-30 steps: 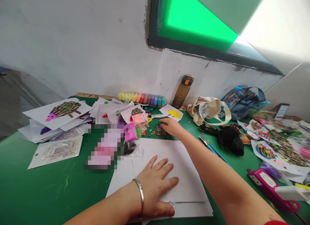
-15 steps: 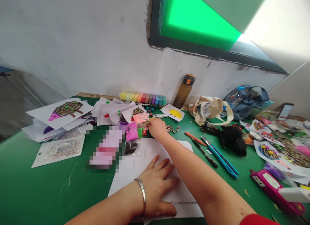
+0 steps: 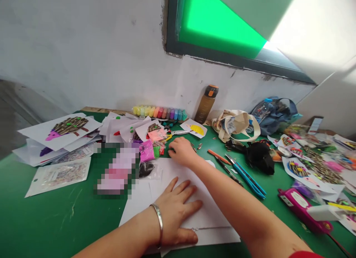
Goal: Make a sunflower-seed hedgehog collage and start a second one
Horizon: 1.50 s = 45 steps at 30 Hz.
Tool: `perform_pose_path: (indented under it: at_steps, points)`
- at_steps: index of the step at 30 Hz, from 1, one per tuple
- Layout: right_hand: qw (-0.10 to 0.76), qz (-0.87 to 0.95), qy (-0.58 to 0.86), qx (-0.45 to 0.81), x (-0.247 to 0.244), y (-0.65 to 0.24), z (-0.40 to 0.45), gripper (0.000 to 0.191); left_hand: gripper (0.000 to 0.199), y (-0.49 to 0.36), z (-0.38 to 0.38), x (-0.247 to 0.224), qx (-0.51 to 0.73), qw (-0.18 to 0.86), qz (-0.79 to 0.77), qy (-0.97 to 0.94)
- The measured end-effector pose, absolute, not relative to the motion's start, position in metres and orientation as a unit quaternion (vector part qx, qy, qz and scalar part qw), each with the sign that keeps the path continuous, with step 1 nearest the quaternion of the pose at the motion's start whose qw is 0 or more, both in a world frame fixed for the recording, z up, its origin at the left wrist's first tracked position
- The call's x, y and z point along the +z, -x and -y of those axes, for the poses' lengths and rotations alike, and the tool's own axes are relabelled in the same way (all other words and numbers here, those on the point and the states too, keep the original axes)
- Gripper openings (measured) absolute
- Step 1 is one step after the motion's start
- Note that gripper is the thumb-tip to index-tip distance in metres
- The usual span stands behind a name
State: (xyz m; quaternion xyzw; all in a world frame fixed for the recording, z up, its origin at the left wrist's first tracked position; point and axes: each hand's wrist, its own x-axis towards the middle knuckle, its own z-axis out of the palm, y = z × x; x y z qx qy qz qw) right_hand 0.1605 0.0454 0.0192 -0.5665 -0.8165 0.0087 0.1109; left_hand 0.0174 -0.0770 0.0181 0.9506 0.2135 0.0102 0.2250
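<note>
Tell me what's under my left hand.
Sheets of white paper show all around your spread left hand, lying on the green table. The spot directly beneath your palm is covered, so any marks there can't be seen.

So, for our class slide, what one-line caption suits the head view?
Left hand spread on white paper, right hand near bright packets, at a cluttered green table.

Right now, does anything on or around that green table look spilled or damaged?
A few loose seeds lie scattered on the tabletop beside the right hand, as if spilled. Also, the wall looks chipped along the window frame.
</note>
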Motion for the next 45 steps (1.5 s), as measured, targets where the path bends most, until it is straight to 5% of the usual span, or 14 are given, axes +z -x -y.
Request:
perform_pose_path:
  at_steps: [28,33,40,45]
  points:
    - [0.128,0.606,0.781,0.083,0.020,-0.311,-0.065,0.033,0.070,-0.011,0.075,0.037,0.008,0.267,-0.194,-0.944]
    - [0.101,0.645,0.748,0.121,0.012,-0.290,-0.052,0.025,0.071,-0.012,0.074,0.036,0.010,0.269,-0.193,-0.944]
    - [0.112,0.686,0.708,0.124,0.027,-0.255,-0.045,0.049,0.070,-0.011,0.075,0.035,0.013,0.265,-0.193,-0.945]
    - [0.068,0.695,0.706,0.119,0.026,-0.244,-0.044,0.040,0.070,-0.009,0.076,0.033,0.022,0.258,-0.192,-0.947]
